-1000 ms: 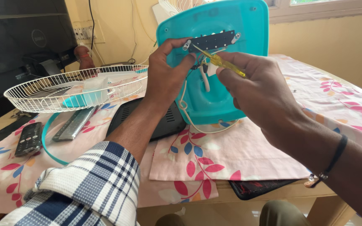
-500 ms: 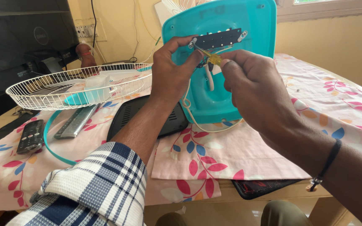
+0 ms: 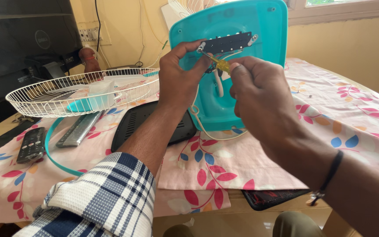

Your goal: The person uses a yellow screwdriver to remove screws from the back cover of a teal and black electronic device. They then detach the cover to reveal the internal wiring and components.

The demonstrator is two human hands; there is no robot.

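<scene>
I see the teal fan base [image 3: 242,92] standing on edge at upper centre of the frame, its underside facing me, resting on the flowered cloth of the table [image 3: 352,127]. A black strip-shaped panel [image 3: 227,43] sits across the top of that underside. My left hand [image 3: 178,77] is curled around the left edge of the base, thumb up by the left end of the black panel, gripping it. My right hand [image 3: 259,94] is closed around a yellow-handled screwdriver [image 3: 218,63], fingers pinched on the handle, the shaft angled up-left with its tip at the left end of the panel. A white cord [image 3: 218,85] hangs out of the base below the panel. At left of the frame, a white wire fan guard [image 3: 44,94] lies flat with a teal blade part beneath it. A black remote [image 3: 31,145] lies at lower left, a silver remote [image 3: 77,129] just right of it, and a black flat box [image 3: 139,123] sits under my left forearm.
</scene>
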